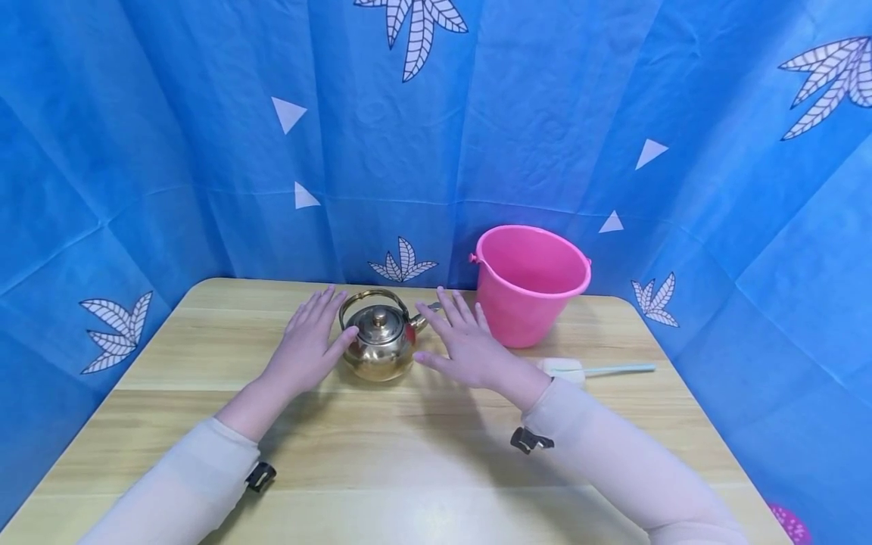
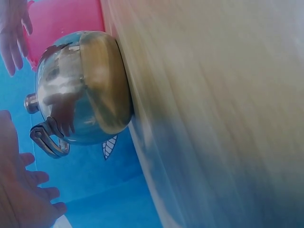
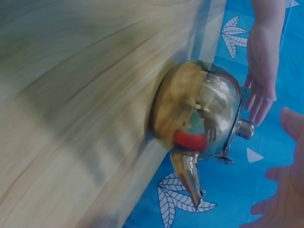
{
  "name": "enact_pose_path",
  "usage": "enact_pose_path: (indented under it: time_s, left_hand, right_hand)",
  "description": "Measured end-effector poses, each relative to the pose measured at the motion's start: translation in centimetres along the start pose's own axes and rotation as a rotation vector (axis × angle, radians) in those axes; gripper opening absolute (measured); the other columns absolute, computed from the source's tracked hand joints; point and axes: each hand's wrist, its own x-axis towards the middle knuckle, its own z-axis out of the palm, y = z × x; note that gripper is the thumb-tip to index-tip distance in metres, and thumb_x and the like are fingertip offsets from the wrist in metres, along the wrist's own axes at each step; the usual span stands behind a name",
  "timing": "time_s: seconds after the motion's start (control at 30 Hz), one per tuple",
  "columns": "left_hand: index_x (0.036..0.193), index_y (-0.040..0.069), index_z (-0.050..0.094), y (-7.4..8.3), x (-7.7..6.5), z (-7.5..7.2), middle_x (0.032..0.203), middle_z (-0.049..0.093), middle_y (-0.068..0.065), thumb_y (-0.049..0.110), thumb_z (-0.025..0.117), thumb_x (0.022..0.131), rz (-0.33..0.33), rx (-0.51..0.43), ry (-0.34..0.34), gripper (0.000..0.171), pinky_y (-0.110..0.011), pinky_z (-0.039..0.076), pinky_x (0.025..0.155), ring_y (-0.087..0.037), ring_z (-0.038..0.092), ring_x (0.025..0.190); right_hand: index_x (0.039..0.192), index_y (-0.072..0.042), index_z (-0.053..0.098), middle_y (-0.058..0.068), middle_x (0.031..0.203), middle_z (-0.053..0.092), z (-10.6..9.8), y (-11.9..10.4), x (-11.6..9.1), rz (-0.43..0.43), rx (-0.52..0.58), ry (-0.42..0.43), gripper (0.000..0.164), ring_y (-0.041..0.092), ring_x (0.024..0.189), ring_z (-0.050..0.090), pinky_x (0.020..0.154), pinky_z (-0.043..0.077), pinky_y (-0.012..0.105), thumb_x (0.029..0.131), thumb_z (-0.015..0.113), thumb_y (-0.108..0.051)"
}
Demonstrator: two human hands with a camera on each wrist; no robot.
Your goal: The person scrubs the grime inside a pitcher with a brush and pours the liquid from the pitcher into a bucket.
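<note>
A shiny gold-coloured kettle (image 1: 379, 356) with a knobbed lid, a hoop handle and a spout stands upright on the wooden table. Its spout (image 3: 186, 176) points to the right in the head view. Just left of the kettle, my left hand (image 1: 305, 348) hovers with its fingers extended. On the spout side, my right hand (image 1: 470, 344) is held out with fingers spread, partly covering the spout from above. Both wrist views show gaps between the hands and the kettle body (image 2: 88, 90). Neither hand holds anything.
Behind my right hand stands a pink bucket (image 1: 524, 303). A white, sponge-like block (image 1: 564, 369) on a light blue stick (image 1: 620, 369) lies right of it, partly behind my forearm. Blue patterned curtains (image 1: 381, 151) surround the wooden table (image 1: 381, 454).
</note>
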Motion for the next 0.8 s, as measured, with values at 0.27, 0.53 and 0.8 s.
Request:
enact_pose_path:
  time_s: [0.27, 0.53, 0.8]
  left_hand:
    - [0.158, 0.006, 0.023, 0.1, 0.1, 0.4, 0.163, 0.018, -0.021, 0.051, 0.036, 0.106, -0.016, -0.058, 0.025, 0.070, -0.060, 0.011, 0.119, -0.044, 0.015, 0.149]
    - [0.157, 0.003, 0.025, 0.2, 0.2, 0.9, 0.163, 0.019, -0.021, 0.042, 0.041, 0.107, -0.037, -0.106, 0.043, 0.065, -0.061, 0.013, 0.118, -0.044, 0.017, 0.149]
    - [0.156, 0.002, 0.026, 0.3, 0.3, 1.5, 0.162, 0.022, -0.021, 0.043, 0.039, 0.107, -0.060, -0.140, 0.065, 0.066, -0.060, 0.016, 0.118, -0.041, 0.019, 0.149]
  right_hand:
    - [0.162, -0.031, 0.011, 0.007, 0.166, -0.012, 0.1, -0.3, 0.4, -0.014, -0.008, -0.004, 0.080, 0.031, 0.151, -0.015, 0.118, -0.005, 0.058, 0.098, 0.044, -0.065]
    - [0.162, -0.029, 0.010, 0.010, 0.166, -0.010, 0.2, -0.4, 0.7, -0.037, -0.015, -0.004, 0.082, 0.033, 0.152, -0.010, 0.119, -0.002, 0.055, 0.097, 0.042, -0.068]
    - [0.162, -0.029, 0.012, 0.010, 0.167, -0.005, 0.7, -0.6, 1.1, -0.064, 0.001, 0.011, 0.080, 0.034, 0.153, -0.001, 0.120, 0.001, 0.054, 0.097, 0.041, -0.067]
